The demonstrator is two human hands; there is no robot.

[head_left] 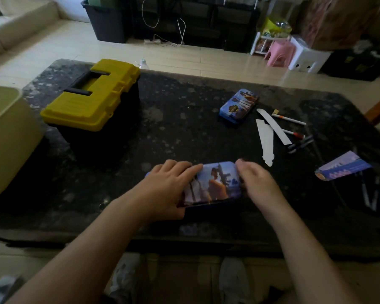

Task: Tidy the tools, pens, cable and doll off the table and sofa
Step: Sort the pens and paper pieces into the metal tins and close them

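Note:
A blue printed pencil tin (213,185) lies on the dark stone table (184,119) near its front edge. My left hand (165,187) grips its left end, fingers over the lid and thumb at the front. My right hand (257,183) holds the right end with curled fingers. A second blue tin (239,105) lies farther back. To the right of it lie a white pen (289,119), a red-tipped pen (294,134), dark pens (301,144) and two white paper strips (266,141). The yellow-lidded black toolbox (92,99) stands shut at the back left.
A cream bin (7,137) stands at the table's left edge. A printed card (342,166) lies at the right over dark cords or straps (369,194). Beyond the table are a tiled floor, a dark storage crate (106,20), floor cables (162,41) and a pink stool (280,53).

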